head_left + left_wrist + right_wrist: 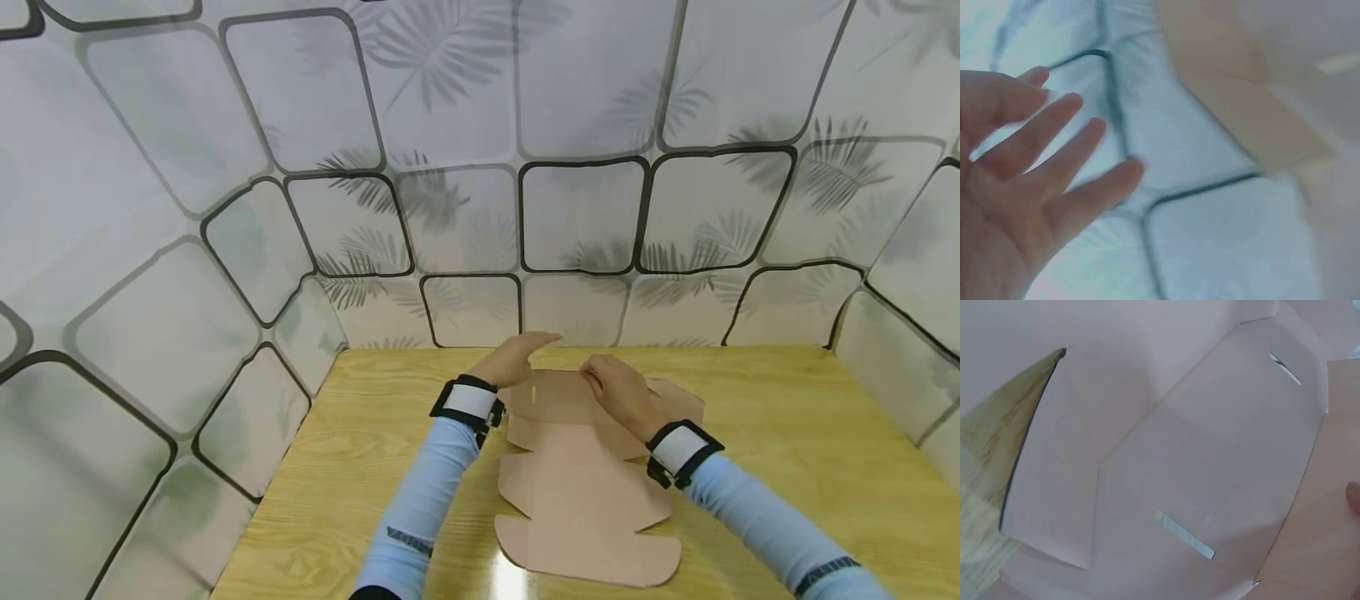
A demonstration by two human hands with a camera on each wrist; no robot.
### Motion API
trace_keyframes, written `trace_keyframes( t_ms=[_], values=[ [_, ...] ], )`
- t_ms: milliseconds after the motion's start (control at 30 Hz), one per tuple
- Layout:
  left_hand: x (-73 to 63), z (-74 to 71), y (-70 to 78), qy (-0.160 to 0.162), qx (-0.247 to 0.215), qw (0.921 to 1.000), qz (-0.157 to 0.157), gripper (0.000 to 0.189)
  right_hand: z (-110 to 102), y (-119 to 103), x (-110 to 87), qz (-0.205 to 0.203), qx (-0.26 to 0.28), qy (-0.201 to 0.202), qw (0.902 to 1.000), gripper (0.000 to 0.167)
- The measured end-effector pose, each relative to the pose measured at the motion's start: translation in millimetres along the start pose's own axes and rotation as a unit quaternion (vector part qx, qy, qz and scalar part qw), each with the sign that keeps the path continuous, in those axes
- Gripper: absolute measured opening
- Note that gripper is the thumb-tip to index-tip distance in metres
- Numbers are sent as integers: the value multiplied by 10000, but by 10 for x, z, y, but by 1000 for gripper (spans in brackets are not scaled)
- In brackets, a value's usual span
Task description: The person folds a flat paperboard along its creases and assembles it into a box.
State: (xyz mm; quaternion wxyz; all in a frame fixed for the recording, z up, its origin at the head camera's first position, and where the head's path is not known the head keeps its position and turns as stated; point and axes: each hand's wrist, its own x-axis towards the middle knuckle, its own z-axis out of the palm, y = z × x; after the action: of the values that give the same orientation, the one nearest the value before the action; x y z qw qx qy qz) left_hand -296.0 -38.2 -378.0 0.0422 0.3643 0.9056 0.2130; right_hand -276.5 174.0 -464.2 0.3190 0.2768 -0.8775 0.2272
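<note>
The left hand (517, 362), at 11 o'clock from the middle of the brown cardboard blank (573, 492), is released, with fingers extended and spread. The blank, notched along both sides, spreads over the wood-grained bench (795, 442) toward 6 o'clock. The right hand (618, 396), at 1 o'clock, pinches the blank's slotted far panel (558, 400).

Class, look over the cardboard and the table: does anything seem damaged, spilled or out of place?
Nothing stands out. The cardboard shows no visible tear and the table no spill. The two slots have straight, neat edges, so they look cut, not torn; the bright patch seems to be reflected light.
</note>
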Motion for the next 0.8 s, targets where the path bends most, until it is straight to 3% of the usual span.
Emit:
trace_keyframes(
  t_ms=[100, 233, 333, 567, 800],
  values=[
    [14, 123, -102, -760, 284, 9966, -106, 68, 3, 3, -48, 111, -28, 40, 9999, 15],
    [20, 297, -155, -1033, 172, 9941, -279, 75, 9, -14, -102, 107, -84, 57, 9999, 15],
    [46, 380, -151, -1064, 95, 9938, -315, 76, 23, -21, -130, 85, -103, 68, 9999, 15],
    [146, 483, -116, -829, 408, 9956, 139, 48, 25, -37, -127, -282, 25, 148, 9995, 17],
    [201, 486, -90, -598, 581, 9965, -44, 39, 43, -22, -99, -505, -40, 293, 9983, 18]
  ],
)
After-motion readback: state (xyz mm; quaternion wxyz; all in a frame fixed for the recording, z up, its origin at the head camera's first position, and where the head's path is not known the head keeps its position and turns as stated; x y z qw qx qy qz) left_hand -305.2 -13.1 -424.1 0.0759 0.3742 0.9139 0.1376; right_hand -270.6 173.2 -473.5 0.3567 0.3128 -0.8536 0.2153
